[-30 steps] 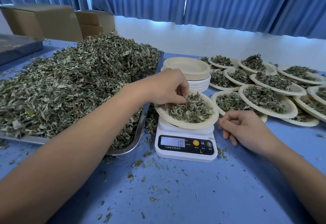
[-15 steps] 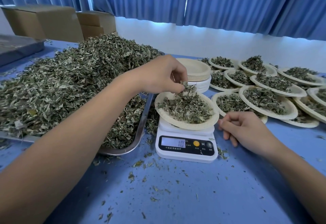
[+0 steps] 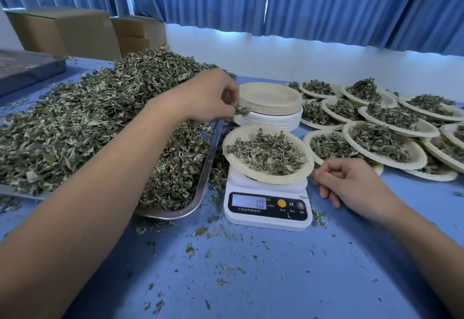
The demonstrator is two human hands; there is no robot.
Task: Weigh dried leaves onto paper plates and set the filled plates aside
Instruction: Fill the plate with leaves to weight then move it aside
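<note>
Above the tray (image 3: pixel 204 168) rim, left grip (image 3: pixel 213 97) pinches a tuft of leaves (image 3: pixel 239 110), up and left of the plate (image 3: pixel 283 181) on the scale (image 3: pixel 267 208), which reads 10. Right grip (image 3: pixel 351 185) rests loosely curled, holding nothing, on the tabletop (image 3: pixel 251 268) just beside the scale; filled plates (image 3: pixel 414 151) beyond it.

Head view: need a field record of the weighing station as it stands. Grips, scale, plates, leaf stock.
scale: display reads 10
plate on scale: holds a layer of leaves
tray: left of scale, heaped with dried leaves
empty plates: one stack behind scale
filled plates: overlapping, right of scale
left grip: pinches a leaf tuft, raised by the tray rim
right grip: loosely curled, holds nothing, on table beside scale
</note>
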